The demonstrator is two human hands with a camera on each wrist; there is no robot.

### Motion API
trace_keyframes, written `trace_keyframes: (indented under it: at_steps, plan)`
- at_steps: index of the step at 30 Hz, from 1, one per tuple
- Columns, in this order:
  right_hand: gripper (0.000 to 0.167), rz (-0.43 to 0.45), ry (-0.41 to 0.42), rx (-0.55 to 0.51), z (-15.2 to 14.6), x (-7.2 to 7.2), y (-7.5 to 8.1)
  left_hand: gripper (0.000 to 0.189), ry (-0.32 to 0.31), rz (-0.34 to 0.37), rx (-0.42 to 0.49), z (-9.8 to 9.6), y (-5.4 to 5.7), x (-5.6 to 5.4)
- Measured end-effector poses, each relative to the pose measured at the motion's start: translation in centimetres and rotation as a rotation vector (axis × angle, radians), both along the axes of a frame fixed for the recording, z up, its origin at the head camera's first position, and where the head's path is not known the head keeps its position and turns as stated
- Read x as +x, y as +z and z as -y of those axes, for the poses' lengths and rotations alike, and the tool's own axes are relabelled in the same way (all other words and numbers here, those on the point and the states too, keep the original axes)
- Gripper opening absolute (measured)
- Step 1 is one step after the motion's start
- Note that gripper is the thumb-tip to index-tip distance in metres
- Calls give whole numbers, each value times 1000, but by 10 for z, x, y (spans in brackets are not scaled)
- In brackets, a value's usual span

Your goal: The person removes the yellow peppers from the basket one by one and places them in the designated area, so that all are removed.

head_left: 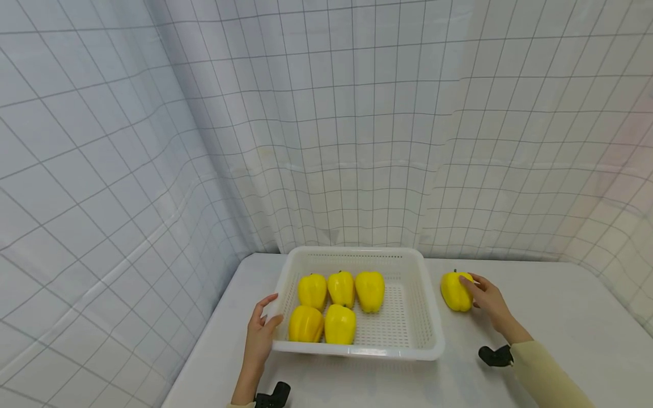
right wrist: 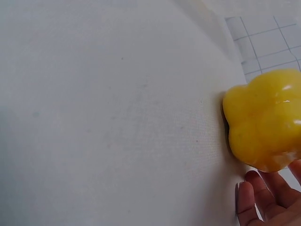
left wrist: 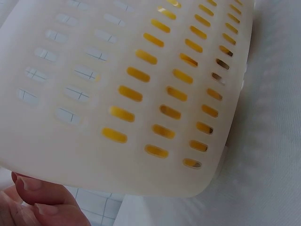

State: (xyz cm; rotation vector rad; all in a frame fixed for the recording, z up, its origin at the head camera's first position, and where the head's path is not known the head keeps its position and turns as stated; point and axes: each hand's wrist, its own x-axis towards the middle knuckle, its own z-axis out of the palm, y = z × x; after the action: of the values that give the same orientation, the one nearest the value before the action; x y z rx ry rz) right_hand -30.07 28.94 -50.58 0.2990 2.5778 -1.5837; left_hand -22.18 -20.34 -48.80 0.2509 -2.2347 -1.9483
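Note:
In the head view, a white perforated plastic basket [head_left: 357, 352] holds several yellow bell peppers, bunched toward its left and middle. My left hand [head_left: 259, 337] grips the basket's left rim, thumb and index fingertip at the edge. From the left wrist, the basket's slotted side [left wrist: 94, 146] fills the view, yellow showing through the slots, with my fingers [left wrist: 51, 207] at the rim. To the right of the basket, my right hand [head_left: 490, 300] holds a single yellow bell pepper [head_left: 456, 293] at the table. The right wrist view shows this bell pepper [right wrist: 265, 120] with fingers [right wrist: 247, 202] against its side.
The basket stands on a white-covered table [head_left: 551, 317]. White curtains with a dark grid [head_left: 352, 124] hang behind the table and along its left side. Black wrist devices [head_left: 495, 356] are strapped to both wrists.

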Motion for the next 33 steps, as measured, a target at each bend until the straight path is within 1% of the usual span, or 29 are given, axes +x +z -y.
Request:
trace_keyframes:
  at_steps: [13, 19, 23, 25, 27, 30, 33]
  plan:
    - [99, 12, 0, -8, 1, 1, 0, 45, 3, -4, 0, 0, 1, -1]
    - [101, 23, -17, -17, 1, 2, 0, 45, 7, -5, -9, 0, 0, 0]
    - [100, 7, -38, -18, 2, 3, 1, 45, 7, -5, -13, 0, 0, 0]
    - [97, -15, -56, -9, 3, 4, 2, 45, 7, 0, -9, 0, -1, -1]
    - [94, -58, -82, 3, 4, 6, 3, 45, 5, 3, -9, 1, -1, -1]
    - [86, -154, -148, 22, 5, 8, 5, 45, 7, 4, -10, 1, -1, -1]
    - [76, -245, -235, 49, 8, 9, 8, 45, 8, 8, -11, 1, -1, -1]
